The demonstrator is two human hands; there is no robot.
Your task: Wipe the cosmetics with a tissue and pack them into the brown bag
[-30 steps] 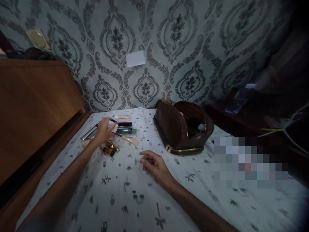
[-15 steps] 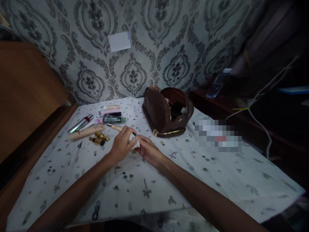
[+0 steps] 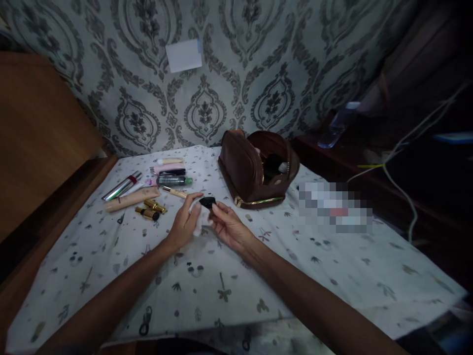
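Near the middle of the cloth-covered table (image 3: 207, 301), my left hand (image 3: 185, 222) holds a white tissue or cloth (image 3: 201, 223). My right hand (image 3: 229, 226) pinches a small black item (image 3: 207, 202), its dark oval face up, against the white tissue. Just behind my left hand lies a thin brush (image 3: 174, 192). Farther left are two gold tubes (image 3: 147, 213), a beige tube (image 3: 131, 199), a silver tube with a red band (image 3: 122, 186) and a dark bottle with a green end (image 3: 173, 181). An open brown bag (image 3: 242, 167) stands behind my hands.
A wooden panel (image 3: 44, 133) borders the table at the left. Behind it is a patterned wall (image 3: 205, 108) with a white paper (image 3: 184, 55). At the right are a blurred-out item (image 3: 332, 207), a clear bottle (image 3: 338, 125) and white cables (image 3: 402, 197).
The black item now shows much more between my hands, where before it was mostly covered. My left fingers have opened somewhat around the white tissue. The view has shifted slightly.
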